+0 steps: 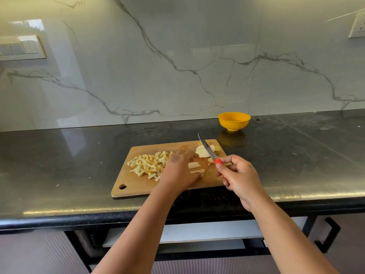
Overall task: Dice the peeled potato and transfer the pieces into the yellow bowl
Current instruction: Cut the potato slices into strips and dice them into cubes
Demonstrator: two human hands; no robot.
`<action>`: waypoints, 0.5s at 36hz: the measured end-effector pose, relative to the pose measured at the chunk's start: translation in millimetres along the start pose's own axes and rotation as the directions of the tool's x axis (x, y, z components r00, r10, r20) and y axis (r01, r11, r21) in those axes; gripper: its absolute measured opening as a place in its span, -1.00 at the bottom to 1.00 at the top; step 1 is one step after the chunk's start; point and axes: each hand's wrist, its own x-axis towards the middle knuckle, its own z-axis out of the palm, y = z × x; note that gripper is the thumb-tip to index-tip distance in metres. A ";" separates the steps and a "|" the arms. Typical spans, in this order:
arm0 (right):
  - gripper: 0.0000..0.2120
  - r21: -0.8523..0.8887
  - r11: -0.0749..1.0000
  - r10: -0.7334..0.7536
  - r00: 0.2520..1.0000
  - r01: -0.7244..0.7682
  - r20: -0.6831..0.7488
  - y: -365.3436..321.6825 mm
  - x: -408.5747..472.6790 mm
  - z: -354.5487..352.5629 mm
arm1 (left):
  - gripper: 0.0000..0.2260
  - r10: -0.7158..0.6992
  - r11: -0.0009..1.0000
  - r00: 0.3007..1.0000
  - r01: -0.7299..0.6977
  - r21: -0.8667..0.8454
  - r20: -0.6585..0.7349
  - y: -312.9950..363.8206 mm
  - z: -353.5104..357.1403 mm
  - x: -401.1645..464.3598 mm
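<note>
A wooden cutting board (pixel 138 186) lies on the dark counter. A heap of diced potato pieces (pixel 147 164) covers its left half. Sliced potato pieces (pixel 203 152) lie at its far right, with two strips (pixel 194 165) nearer the middle. My left hand (pixel 180 171) lies flat over the board's middle, fingers blurred, beside the diced heap. My right hand (pixel 240 177) grips a knife (pixel 207 148) by its red handle, blade raised over the slices and pointing away. The yellow bowl (pixel 234 121) stands behind the board, with nothing visible in it.
A marble backsplash runs behind the black counter (pixel 59 159). A switch panel (pixel 21 48) sits on the wall at left and a socket (pixel 357 26) at right. Below the counter edge are a drawer and a cabinet handle (pixel 327 236).
</note>
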 end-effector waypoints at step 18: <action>-0.94 0.032 0.999 -0.007 1.000 0.006 0.015 2.7 0.6 -0.9 | -0.54 0.000 0.999 1.000 0.000 0.045 0.004 -9.3 7.6 -9.2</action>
